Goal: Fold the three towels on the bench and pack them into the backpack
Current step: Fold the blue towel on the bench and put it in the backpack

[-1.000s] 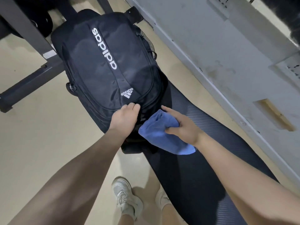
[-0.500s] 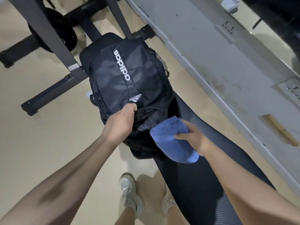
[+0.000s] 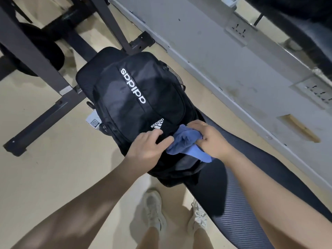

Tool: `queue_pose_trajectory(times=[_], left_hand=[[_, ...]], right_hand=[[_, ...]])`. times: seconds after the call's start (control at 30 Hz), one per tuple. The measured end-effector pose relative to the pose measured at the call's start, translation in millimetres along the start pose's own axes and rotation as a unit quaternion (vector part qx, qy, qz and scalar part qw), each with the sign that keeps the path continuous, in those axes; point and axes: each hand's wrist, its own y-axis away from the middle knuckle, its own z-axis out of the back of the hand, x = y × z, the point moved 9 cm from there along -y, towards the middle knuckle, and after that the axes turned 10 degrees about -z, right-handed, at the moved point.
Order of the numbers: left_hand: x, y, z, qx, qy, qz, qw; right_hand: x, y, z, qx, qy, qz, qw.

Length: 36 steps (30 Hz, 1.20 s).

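A black backpack [image 3: 133, 97] with white lettering lies on the far end of the dark padded bench [image 3: 239, 200]. My left hand [image 3: 147, 150] rests on the near edge of its front flap, at the opening. My right hand [image 3: 212, 139] grips a bunched blue towel [image 3: 186, 142] and presses it into the opening between the two hands. Part of the towel hangs out over the lower lip of the bag. No other towel is visible.
A black metal rack frame [image 3: 41, 69] stands on the beige floor to the left. A grey wall base [image 3: 233, 72] runs along the right. A white tag [image 3: 93, 121] sticks out at the bag's left side. My shoes [image 3: 156, 212] are below.
My right hand has pushed the blue towel leftward from beside the bag into its opening, where it has bunched up. My left hand has shifted on the flap edge. The camera has pulled back.
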Motion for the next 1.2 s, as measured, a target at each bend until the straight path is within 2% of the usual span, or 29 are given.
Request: queue_pose_trajectory(times=[0.1,0.23,0.37,0.47,0.53,0.67,0.77,0.9,0.93,1.0,1.1,1.17,1.2], left_hand=[[-5,-6,-7,0.025,-0.093,-0.097,0.991],[16,-16,-3,0.079,-0.047,-0.040,0.995],[33,-23,5,0.089,0.027,0.025,0.995],[29,-32,18,0.066,0.018,-0.021,0.997],[28,-34,17,0.070,0.016,-0.049,0.996],[33,-35,14,0.054,0.020,-0.020,0.998],[43,-34,9,0.028,0.040,0.026,0.998],[42,-34,-3,0.023,0.057,0.023,0.998],[41,-33,-6,0.020,0.058,0.023,0.998],[42,-32,-9,0.019,0.063,0.039,0.997],[40,-31,-13,0.032,0.060,0.051,0.996],[37,-32,-15,0.043,0.046,0.045,0.997],[35,-32,-17,0.050,0.038,0.040,0.997]], right_hand=[[14,-5,14,0.017,-0.063,-0.027,0.998],[22,-6,21,0.033,-0.161,-0.069,0.984],[4,8,35,-0.053,-0.216,-0.094,0.971],[-25,29,30,-0.102,-0.163,-0.155,0.969],[-38,30,14,-0.099,-0.105,-0.201,0.969],[-33,-6,-7,-0.126,-0.107,-0.213,0.963],[-37,-36,-22,-0.153,-0.207,-0.229,0.939],[-64,-50,-66,-0.088,-0.351,-0.322,0.875],[-65,-47,-71,-0.084,-0.359,-0.327,0.870],[-57,-36,-61,-0.121,-0.284,-0.261,0.915],[-35,-4,-56,-0.132,-0.019,-0.127,0.983],[-28,6,-74,-0.092,0.158,-0.035,0.983],[-31,3,-85,-0.068,0.226,-0.021,0.972]])
